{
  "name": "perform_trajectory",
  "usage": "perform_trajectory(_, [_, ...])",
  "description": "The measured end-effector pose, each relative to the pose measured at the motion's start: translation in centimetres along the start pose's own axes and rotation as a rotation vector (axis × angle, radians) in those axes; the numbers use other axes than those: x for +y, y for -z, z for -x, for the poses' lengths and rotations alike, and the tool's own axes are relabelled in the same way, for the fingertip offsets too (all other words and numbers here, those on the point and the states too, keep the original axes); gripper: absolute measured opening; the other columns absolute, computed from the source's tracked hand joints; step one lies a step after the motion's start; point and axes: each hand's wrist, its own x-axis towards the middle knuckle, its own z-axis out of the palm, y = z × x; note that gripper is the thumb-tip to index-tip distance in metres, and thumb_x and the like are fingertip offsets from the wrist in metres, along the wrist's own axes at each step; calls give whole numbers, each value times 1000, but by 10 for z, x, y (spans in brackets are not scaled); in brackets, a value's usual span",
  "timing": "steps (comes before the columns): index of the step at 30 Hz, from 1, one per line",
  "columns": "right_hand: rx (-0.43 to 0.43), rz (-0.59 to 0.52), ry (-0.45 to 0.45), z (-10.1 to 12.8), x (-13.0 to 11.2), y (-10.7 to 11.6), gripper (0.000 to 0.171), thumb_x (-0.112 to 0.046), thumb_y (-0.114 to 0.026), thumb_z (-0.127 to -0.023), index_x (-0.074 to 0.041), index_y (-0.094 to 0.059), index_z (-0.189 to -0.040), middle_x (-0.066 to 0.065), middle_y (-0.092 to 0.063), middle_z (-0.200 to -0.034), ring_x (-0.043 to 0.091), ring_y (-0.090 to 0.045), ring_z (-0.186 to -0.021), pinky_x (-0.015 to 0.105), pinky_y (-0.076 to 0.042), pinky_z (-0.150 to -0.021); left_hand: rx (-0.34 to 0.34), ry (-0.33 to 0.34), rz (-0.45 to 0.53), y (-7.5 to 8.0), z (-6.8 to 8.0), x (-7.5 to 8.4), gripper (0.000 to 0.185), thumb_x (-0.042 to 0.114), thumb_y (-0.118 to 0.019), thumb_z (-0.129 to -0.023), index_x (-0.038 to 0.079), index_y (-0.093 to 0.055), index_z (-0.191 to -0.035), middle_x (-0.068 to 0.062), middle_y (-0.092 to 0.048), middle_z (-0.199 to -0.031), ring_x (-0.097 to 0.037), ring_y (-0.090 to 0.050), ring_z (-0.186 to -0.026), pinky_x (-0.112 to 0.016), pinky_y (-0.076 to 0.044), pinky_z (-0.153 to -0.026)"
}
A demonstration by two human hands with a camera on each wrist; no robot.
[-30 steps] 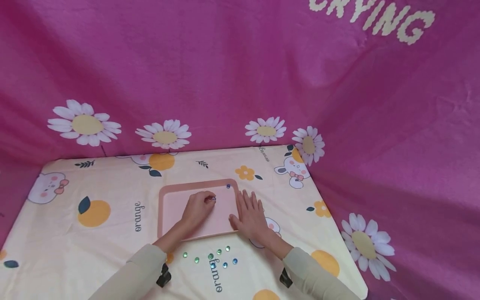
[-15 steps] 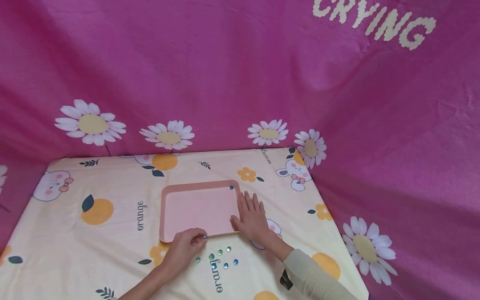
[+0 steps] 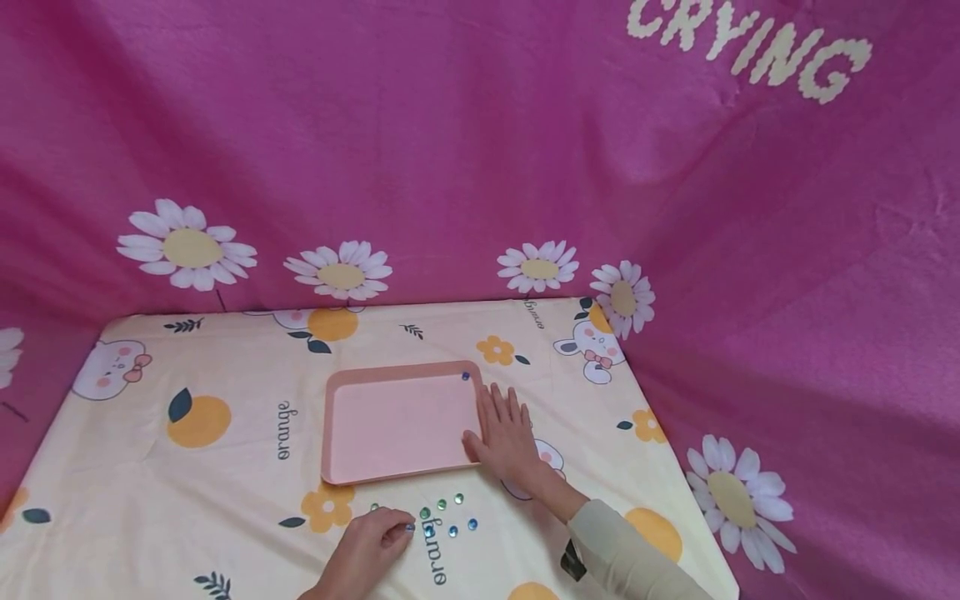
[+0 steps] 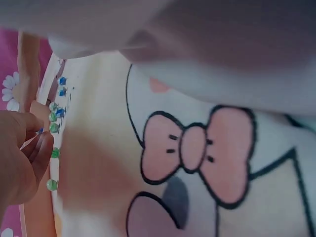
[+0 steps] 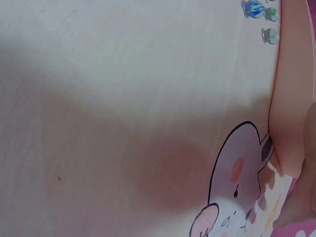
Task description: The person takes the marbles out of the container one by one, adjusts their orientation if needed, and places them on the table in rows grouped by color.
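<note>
My left hand [image 3: 367, 550] pinches a blue marble [image 4: 40, 131] between thumb and fingers, in front of the pink tray [image 3: 405, 477]. Close to its fingertips, loose on the cloth, lie several glass marbles: a green marble [image 3: 425, 513] and a blue marble [image 3: 452, 532] are among them. One green marble seems hidden by the hand in the head view. Inside the tray's far right corner sits another blue marble [image 3: 466, 376]. My right hand [image 3: 508, 437] rests along the tray's right edge with straight fingers, holding nothing.
A cream cloth [image 3: 247, 517] printed with oranges and rabbits covers the table. Behind it and to the right hangs a magenta curtain [image 3: 420, 150] with daisies. The tray's low rim stands between the loose marbles and its inside.
My left hand has come from over the tray, across its front rim, to beside the loose marbles, keeping the blue marble pinched. The right hand has stayed on the tray's edge.
</note>
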Motion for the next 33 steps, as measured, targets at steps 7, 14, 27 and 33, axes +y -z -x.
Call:
perform_trajectory(7, [-15, 0, -13, 0, 1, -1, 80, -52, -42, -100, -7, -15, -160, 17, -13, -164, 44, -6, -148, 64, -11, -115, 27, 51, -48, -3, 4, -8, 14, 10, -75, -88, 11, -75, -102, 12, -60, -81, -4, -51, -70, -23, -49, -63])
perform_trajectory(14, [-14, -1, -10, 0, 2, -1, 79, -52, -42, -100, -7, -14, -160, 17, -13, -164, 44, -5, -149, 64, -10, -115, 19, 5, -44, -9, 4, -13, 14, 11, -75, -89, 11, -75, -103, 13, -58, -81, -2, -49, -70, -22, -47, -62])
perform_trajectory(27, [-9, 11, -5, -1, 2, 0, 79, -52, -43, -100, -7, -15, -160, 18, -15, -164, 45, -7, -148, 64, -12, -115, 0, -56, -139, -18, 1, -8, 17, 14, -74, -90, 14, -75, -107, 13, -61, -88, -1, -48, -74, -23, -49, -66])
perform_trajectory(33, [-16, 7, -12, -1, 1, 0, 80, -52, -43, -100, -7, -14, -160, 18, -15, -164, 45, -7, -148, 64, -12, -115, -16, -30, -167, -16, 2, -6, 17, 14, -74, -90, 13, -75, -107, 13, -57, -85, -2, -46, -72, -23, -46, -64])
